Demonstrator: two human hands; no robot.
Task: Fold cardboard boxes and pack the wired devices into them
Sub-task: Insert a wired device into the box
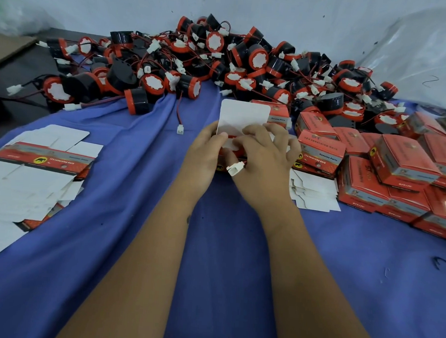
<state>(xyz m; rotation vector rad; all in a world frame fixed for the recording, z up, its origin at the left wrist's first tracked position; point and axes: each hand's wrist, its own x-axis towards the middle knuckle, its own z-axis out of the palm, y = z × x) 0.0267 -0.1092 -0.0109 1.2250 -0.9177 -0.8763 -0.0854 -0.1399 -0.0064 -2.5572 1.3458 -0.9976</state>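
Observation:
A red cardboard box [242,115] stands in the middle of the blue cloth with its white lid flap raised. My left hand [204,152] grips its left side, thumb on the flap. My right hand [266,153] curls over the box's open top, fingers pressing inside. A white wire connector [235,168] sticks out below my right thumb. The device in the box is mostly hidden by my hands. A big pile of red-and-black wired devices [222,63] lies behind.
Flat unfolded boxes [36,164] are stacked at the left. Packed red boxes [397,167] are piled at the right, with a few flat blanks [313,191] beside them. A loose wire with connector [179,125] lies near the box. Blue cloth [224,272] covers the table.

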